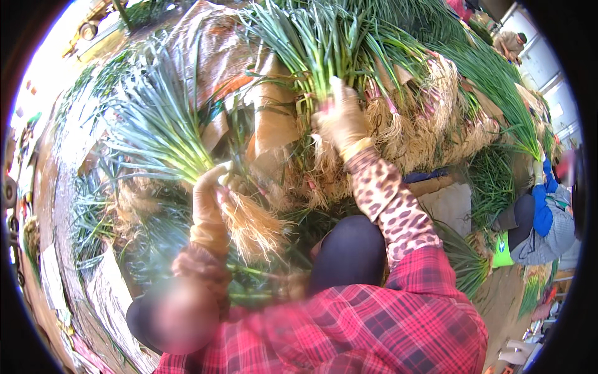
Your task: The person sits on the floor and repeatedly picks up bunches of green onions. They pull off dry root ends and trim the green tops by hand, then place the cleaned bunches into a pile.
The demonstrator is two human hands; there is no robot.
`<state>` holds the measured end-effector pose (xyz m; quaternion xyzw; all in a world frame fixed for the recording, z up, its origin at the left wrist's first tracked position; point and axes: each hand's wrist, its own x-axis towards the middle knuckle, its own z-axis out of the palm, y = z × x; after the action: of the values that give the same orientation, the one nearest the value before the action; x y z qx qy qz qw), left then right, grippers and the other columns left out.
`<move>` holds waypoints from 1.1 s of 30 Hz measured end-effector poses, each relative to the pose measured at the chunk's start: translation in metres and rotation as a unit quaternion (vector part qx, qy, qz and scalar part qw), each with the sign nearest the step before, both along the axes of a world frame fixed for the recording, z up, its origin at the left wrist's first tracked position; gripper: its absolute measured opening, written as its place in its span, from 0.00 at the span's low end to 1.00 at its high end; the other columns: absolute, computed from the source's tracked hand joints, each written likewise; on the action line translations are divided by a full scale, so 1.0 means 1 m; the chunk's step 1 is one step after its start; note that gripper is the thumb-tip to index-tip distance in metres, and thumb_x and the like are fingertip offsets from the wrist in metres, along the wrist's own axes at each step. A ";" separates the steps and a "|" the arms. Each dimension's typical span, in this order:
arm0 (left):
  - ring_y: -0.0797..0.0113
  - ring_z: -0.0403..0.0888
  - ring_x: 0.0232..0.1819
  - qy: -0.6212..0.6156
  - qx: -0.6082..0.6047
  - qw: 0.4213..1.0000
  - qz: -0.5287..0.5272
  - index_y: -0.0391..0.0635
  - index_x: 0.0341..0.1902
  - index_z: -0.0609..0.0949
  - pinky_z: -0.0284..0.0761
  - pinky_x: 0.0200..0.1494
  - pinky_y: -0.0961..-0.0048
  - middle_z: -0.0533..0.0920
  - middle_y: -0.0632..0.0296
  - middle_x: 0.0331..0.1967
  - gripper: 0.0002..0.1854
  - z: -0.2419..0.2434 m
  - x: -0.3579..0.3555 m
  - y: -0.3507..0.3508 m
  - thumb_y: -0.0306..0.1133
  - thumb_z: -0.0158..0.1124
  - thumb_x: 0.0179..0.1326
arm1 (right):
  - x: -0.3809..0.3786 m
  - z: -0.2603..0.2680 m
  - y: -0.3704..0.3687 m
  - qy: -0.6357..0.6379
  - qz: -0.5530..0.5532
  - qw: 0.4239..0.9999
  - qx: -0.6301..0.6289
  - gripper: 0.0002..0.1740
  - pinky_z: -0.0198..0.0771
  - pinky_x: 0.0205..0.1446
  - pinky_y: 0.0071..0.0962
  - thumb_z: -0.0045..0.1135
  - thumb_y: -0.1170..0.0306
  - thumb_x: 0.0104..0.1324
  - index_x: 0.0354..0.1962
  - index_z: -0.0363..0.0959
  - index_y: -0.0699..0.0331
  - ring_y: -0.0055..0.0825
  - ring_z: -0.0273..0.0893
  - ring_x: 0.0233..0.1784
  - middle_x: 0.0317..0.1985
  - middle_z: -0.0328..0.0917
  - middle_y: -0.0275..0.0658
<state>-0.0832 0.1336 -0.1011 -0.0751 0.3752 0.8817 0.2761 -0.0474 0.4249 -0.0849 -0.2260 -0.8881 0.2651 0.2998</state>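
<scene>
My left hand (210, 189), in a tan glove, is closed round a bunch of green garlic or similar allium plants (163, 121). Its long leaves fan up and to the left, while pale stringy roots (252, 224) hang out below the fist. My right hand (343, 114), gloved too and slightly blurred, grips the lower stems of another bunch (322, 51) at the near side of a large heap. The leaves of that bunch point away from me. Roots and reddish stem bases (397, 121) of the heaped plants lie just right of my right hand.
Brown sheeting (275, 107) and a crumpled plastic sheet (210, 46) lie among the plants. More greens (93, 219) lie at the left. A co-worker in blue sleeves (544, 210) sits on a green seat (502, 250) at the right, and another person (509, 44) is farther back.
</scene>
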 end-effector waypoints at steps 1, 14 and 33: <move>0.76 0.65 0.18 -0.012 -0.004 1.000 -0.006 0.41 0.32 0.75 0.66 0.26 0.76 0.67 0.71 0.16 0.06 0.005 0.004 -0.005 0.30 0.53 0.59 | 0.005 0.014 0.006 0.011 0.007 0.986 -0.168 0.27 0.77 0.39 0.29 0.64 0.73 0.50 0.50 0.67 0.60 0.31 0.76 0.40 0.37 0.76 0.42; 0.78 0.67 0.20 0.023 0.045 0.997 -0.057 0.39 0.40 0.75 0.66 0.30 0.77 0.67 0.73 0.16 0.07 0.002 0.041 -0.029 0.27 0.50 0.61 | 0.037 0.072 0.003 -0.228 0.042 0.970 0.065 0.09 0.74 0.33 0.19 0.57 0.68 0.60 0.39 0.75 0.61 0.20 0.75 0.29 0.32 0.79 0.38; 0.75 0.66 0.19 0.056 0.019 0.995 -0.085 0.32 0.50 0.73 0.71 0.31 0.75 0.69 0.68 0.17 0.18 -0.015 0.029 -0.035 0.30 0.54 0.58 | 0.024 0.051 -0.010 -0.374 -0.007 0.917 0.140 0.16 0.70 0.46 0.34 0.56 0.53 0.59 0.31 0.78 0.57 0.34 0.76 0.39 0.36 0.80 0.41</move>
<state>-0.0539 0.0990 -0.1165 0.0113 0.3778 0.8651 0.3298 -0.0232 0.4148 -0.0337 -0.2702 -0.9620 0.0321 -0.0241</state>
